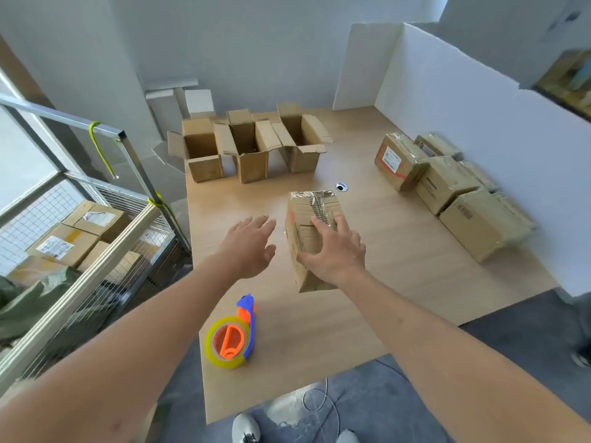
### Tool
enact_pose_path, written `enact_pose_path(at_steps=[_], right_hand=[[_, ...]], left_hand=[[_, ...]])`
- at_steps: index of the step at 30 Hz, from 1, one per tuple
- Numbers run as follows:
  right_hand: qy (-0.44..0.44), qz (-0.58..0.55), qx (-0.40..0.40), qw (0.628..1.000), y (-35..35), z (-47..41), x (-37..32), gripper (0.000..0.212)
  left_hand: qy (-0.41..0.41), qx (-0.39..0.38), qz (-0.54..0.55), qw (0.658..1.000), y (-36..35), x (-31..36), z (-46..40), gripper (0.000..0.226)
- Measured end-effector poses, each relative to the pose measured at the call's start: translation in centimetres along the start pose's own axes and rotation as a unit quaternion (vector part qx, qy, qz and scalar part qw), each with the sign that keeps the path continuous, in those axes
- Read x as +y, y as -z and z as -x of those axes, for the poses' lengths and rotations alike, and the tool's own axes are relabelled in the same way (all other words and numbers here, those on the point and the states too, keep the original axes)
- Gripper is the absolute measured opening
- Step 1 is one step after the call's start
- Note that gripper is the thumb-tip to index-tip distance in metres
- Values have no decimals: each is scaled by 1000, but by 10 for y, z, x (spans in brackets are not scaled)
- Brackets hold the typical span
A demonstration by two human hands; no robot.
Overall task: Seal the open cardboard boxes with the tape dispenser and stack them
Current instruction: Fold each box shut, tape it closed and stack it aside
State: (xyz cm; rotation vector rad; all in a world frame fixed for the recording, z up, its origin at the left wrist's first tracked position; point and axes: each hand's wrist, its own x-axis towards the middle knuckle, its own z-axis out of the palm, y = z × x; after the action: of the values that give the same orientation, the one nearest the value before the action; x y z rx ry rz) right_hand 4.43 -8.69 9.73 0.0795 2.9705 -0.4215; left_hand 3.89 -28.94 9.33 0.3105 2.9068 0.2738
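taped box being taken up for stacking

a taped box (315, 238) is being kept in the middle of the table (367, 314), with shiny tape running along its top seam. it is being gripped by the right hand (335, 254): the fingers are being spread over the top and the thumb is being curled round the near left edge, a hold that looks suited to lifting or turning the box. the left hand (248, 244) is being held just beside the box's left face, apart from it, with fingers straight and released, grasping nothing; it is probably being brought in to take the other side so the load is shared.

the tape dispenser (232, 338) is being left lying near the table's front edge, untouched, which suggests the sealing of this box is judged done. three open boxes (249, 148) are being kept in a row at the far side, flaps up, so their sealing is not yet done. the sealed boxes (447, 187) are being gathered along the white partition (479, 107) at the right, and that is likely where this box is being destined. more parcels are being stored in a wire cage (96, 219) at the left.
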Motion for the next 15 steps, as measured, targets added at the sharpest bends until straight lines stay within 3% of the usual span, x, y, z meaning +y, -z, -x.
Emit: enact_pose_path(at_steps=[6, 15], right_hand=[[-29, -31, 17, 999, 57, 6, 29, 90], [-2, -34, 42, 999, 115, 31, 120, 89]], left_hand=[[-27, 57, -4, 998, 43, 45, -4, 61], [-31, 104, 1, 994, 64, 156, -6, 63]])
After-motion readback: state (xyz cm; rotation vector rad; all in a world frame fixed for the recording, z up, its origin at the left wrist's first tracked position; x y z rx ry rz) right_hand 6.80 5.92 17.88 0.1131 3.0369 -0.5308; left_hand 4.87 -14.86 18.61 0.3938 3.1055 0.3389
